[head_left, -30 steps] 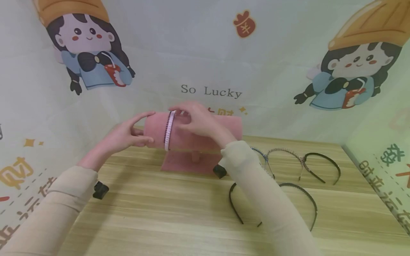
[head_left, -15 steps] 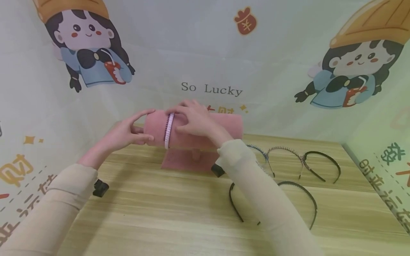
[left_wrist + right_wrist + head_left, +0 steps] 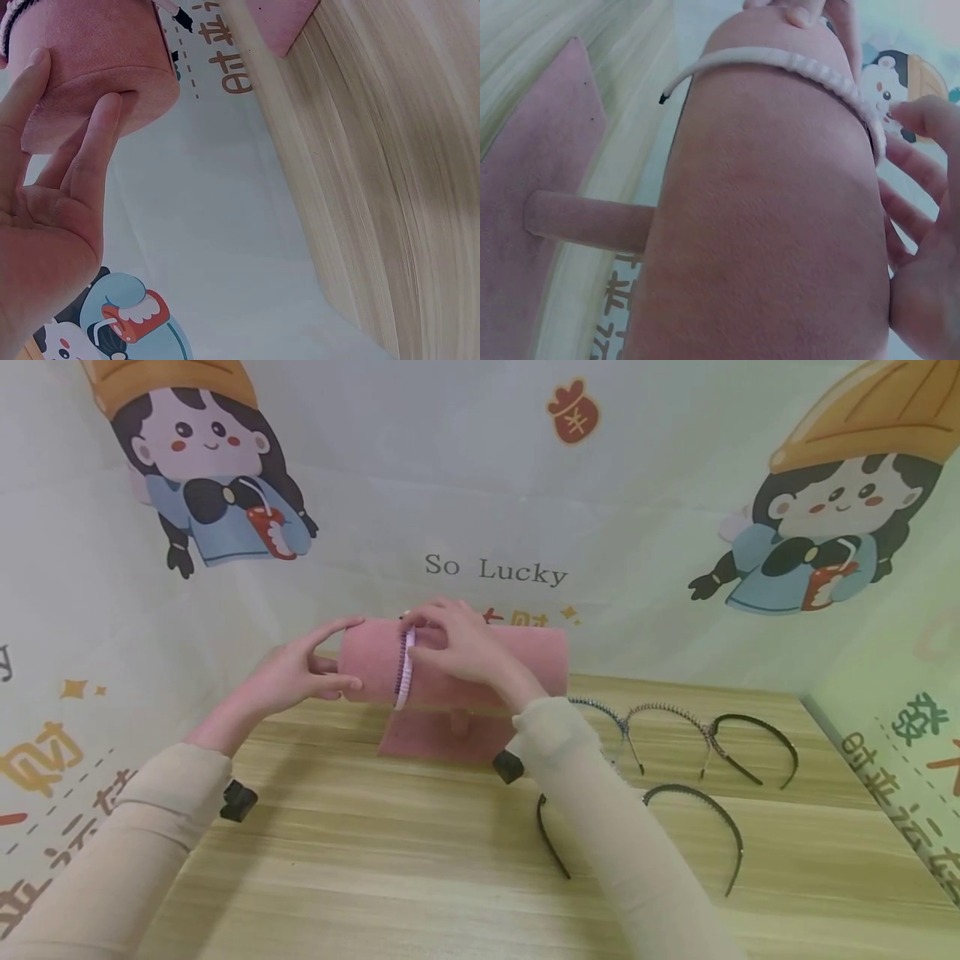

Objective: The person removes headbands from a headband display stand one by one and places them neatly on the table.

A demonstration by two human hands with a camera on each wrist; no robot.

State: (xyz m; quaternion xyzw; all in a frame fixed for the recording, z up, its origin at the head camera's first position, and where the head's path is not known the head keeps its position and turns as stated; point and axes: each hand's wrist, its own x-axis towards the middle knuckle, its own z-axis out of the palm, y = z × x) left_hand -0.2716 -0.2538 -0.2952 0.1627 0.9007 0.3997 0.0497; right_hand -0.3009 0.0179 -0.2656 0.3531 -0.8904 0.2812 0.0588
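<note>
A pink padded headband display stand (image 3: 495, 652), a plush cylinder on a post, stands at the back of the table. My left hand (image 3: 285, 677) grips its left end, thumb in front and fingers at the far side; the left wrist view shows fingertips against the end. Around the cylinder sits a white, braided-looking headband (image 3: 407, 668) with a dark toothed edge on its left. My right hand (image 3: 461, 639) reaches over the top, bent fingers at the headband's upper part. In the right wrist view the thumb (image 3: 922, 116) stands slightly off the headband (image 3: 802, 66).
Several headbands lie on the wooden table at the right, among them a blue one (image 3: 596, 703), a brownish toothed one (image 3: 663, 708) and dark ones (image 3: 780, 739) (image 3: 731, 827). A printed cloth backdrop (image 3: 360, 527) closes off the back and sides.
The white headband has shifted slightly right along the cylinder, together with my right fingertips. My left hand stays at the cylinder's end.
</note>
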